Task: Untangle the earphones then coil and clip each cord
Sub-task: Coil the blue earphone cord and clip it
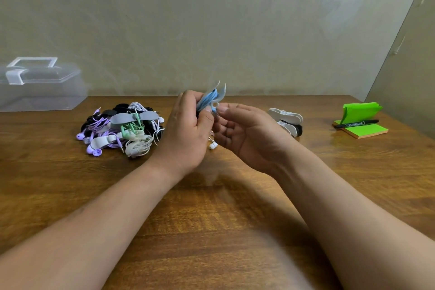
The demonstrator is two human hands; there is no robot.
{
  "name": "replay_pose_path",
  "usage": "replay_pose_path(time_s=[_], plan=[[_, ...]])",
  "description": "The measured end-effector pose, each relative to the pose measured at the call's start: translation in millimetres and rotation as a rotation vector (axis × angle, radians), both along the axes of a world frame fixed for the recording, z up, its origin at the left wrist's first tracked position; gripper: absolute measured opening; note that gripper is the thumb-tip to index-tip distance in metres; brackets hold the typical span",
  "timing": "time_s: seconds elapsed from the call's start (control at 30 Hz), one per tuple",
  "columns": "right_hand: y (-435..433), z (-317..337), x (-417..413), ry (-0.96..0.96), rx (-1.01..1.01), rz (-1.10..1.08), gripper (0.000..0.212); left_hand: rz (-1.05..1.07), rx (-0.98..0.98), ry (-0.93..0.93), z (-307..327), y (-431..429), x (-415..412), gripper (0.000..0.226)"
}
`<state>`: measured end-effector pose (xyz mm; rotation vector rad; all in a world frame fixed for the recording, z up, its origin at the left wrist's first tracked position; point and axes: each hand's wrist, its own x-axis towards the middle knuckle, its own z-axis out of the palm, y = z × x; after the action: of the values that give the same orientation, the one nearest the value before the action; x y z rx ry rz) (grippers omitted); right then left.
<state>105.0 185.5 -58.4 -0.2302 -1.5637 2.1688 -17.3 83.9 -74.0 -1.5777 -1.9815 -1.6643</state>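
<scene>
Head view: left hand [188,129] gripped a coiled blue cord [207,100], fingers curled round it, held above the table [211,219] just right of the earphone pile [122,125]. A pale clip [222,92] sat wrapped on the coil, flaps sticking up. Right hand [247,134] was palm-up, fingers loosely bent, thumb tip at the clip's lower loop; couldn't tell if it pinched anything. A white earbud [212,146] lay right of the pile, under the hands. The pile held purple, green, white and black cords, some with grey clips. Spare clips [286,117] lay further right of the pile, green sticky notes [362,129] with a marker [356,123] on them far right. Clear lidded box [40,92] sat left of and behind the pile; contents not discernible.
</scene>
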Motion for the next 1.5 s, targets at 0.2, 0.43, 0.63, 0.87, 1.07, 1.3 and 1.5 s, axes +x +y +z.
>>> replay_pose_path(time_s=[0.2,0.43,0.63,0.87,1.07,1.3,1.5], plan=[[-1.3,-8.8,-4.0,-0.036,0.337,-0.281,0.018,0.005,0.024,-0.069,1.0,-0.6,-0.3,0.011],[-7.0,-6.8,-0.8,-0.114,0.604,-0.456,0.013,0.001,0.024,0.063,0.7,-2.3,-0.1,0.005],[-6.9,-1.5,-1.4,-0.255,0.696,-0.534,0.018,0.047,0.031,0.241,-3.1,4.5,-8.8,0.005],[-14.6,-0.9,-2.7,-0.371,0.899,-0.709,0.019,0.049,-0.053,0.307,-7.6,12.4,-5.6,0.025],[-10.6,-0.3,0.4,-0.375,0.593,-0.554,0.024,0.012,-0.082,0.328,-8.7,12.3,-4.8,0.020],[-11.8,-4.3,-1.7,-0.424,0.863,-0.621,0.023,0.047,-0.093,0.366,-11.0,11.5,-3.2,0.018],[-10.6,-9.9,-4.9,-0.244,0.321,-0.378,0.020,-0.003,-0.058,0.159,-11.3,12.2,-4.9,0.013]])
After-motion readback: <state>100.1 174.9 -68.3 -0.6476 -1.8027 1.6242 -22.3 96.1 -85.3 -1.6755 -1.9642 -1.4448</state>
